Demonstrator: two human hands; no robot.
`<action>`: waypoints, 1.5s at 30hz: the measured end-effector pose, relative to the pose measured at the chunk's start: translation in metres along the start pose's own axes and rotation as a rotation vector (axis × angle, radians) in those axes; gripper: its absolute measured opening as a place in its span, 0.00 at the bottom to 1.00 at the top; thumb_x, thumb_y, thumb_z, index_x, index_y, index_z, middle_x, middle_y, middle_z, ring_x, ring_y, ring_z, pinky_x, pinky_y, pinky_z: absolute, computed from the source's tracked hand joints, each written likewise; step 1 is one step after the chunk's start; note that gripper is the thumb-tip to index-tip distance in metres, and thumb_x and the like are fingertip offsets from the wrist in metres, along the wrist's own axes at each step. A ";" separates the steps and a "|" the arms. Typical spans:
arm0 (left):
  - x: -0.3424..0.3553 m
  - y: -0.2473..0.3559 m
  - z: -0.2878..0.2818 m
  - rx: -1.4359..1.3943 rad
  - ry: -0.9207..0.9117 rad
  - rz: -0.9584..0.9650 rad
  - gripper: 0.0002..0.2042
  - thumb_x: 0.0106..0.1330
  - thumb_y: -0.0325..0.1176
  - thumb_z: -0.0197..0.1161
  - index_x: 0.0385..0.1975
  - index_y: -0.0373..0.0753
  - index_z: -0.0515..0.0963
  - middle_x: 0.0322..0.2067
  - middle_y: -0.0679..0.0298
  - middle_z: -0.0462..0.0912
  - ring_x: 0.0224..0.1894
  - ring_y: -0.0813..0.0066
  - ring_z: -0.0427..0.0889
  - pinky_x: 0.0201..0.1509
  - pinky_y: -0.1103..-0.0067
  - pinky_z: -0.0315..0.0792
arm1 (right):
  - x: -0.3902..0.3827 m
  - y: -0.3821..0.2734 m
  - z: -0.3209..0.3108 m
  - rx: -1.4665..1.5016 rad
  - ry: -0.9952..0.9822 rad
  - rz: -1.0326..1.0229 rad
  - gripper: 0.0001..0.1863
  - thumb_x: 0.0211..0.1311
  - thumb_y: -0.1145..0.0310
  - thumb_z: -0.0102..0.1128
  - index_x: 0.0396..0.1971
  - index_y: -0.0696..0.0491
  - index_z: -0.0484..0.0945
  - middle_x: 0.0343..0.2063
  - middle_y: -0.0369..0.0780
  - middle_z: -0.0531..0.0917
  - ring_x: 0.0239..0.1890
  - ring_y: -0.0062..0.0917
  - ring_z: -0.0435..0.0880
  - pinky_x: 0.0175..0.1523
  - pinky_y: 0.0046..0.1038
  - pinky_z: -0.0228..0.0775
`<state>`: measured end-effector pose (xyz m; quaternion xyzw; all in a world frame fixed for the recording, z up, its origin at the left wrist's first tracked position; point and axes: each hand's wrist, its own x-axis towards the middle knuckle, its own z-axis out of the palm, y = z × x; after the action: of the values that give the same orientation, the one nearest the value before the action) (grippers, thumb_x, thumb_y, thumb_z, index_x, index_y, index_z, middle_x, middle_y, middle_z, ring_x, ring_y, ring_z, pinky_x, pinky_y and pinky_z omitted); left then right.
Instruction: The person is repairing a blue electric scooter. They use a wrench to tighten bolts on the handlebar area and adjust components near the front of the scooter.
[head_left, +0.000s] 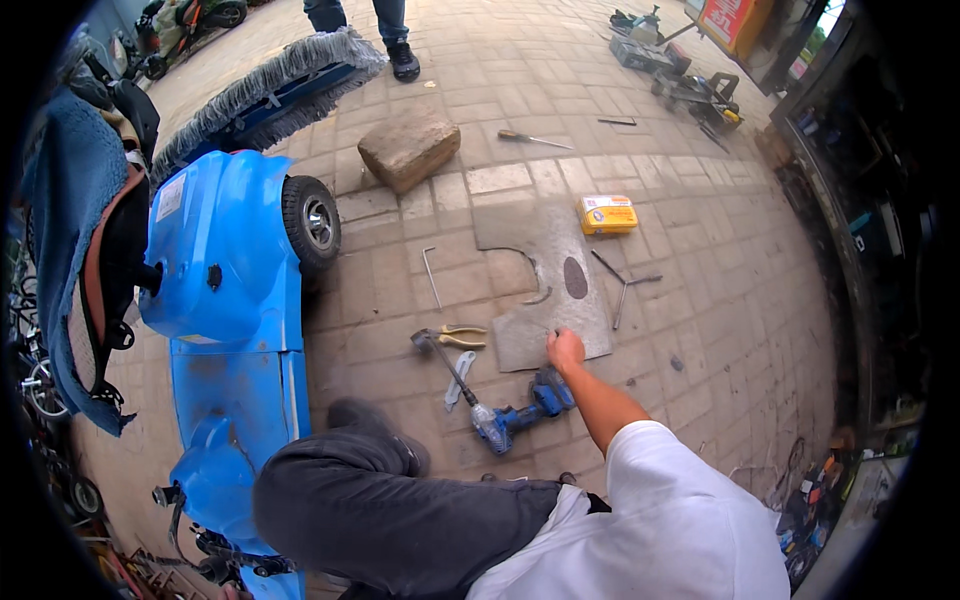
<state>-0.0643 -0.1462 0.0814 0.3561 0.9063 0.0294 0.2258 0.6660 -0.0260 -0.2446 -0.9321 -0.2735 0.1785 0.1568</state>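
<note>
1. R. hand (566, 350), fingers curled together, is at the lower edge of a gray mat (525, 342); can't tell if they grip anything.
2. L. hand is out of view, so can't tell how its fingers stand.
3. Mat, w/ a dark oval patch (576, 278), lies flat on brick paving (720, 310), right of a blue vehicle (235, 250).
4. Blue power tool (515, 415) lies just below the hand, nr. yellow-handled pliers (464, 336).
5. Yellow box (607, 216) & three-armed wrench (625, 283) lie nr. mat's right side.
6. Stone block (410, 145) sits farther off (a bystander's shoe (403, 62) shows up top).
</note>
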 end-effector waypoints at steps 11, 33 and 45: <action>0.007 -0.082 0.006 -0.391 -0.039 0.068 0.24 0.68 0.49 0.51 0.47 0.30 0.74 0.38 0.57 0.79 0.38 0.69 0.77 0.43 0.75 0.73 | 0.071 -0.043 -0.003 0.031 0.047 0.075 0.16 0.57 0.56 0.54 0.35 0.53 0.81 0.37 0.49 0.82 0.43 0.44 0.81 0.46 0.42 0.72; 0.009 -0.020 0.007 -0.285 -0.117 -0.084 0.26 0.69 0.47 0.49 0.57 0.30 0.66 0.48 0.53 0.76 0.46 0.67 0.77 0.51 0.74 0.71 | 0.093 -0.051 -0.013 -0.031 0.034 -0.058 0.16 0.55 0.57 0.53 0.34 0.52 0.82 0.35 0.50 0.82 0.42 0.46 0.80 0.47 0.42 0.71; 0.012 -0.037 0.011 -0.302 -0.139 -0.064 0.26 0.69 0.47 0.50 0.57 0.30 0.66 0.49 0.53 0.75 0.46 0.66 0.77 0.52 0.74 0.71 | 0.100 -0.028 -0.060 -0.053 0.174 0.040 0.15 0.53 0.61 0.51 0.31 0.56 0.81 0.34 0.51 0.82 0.39 0.47 0.81 0.44 0.43 0.72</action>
<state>-0.0904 -0.1671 0.0591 0.2905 0.8846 0.1333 0.3396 0.7570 0.0417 -0.2054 -0.9531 -0.2450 0.0927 0.1516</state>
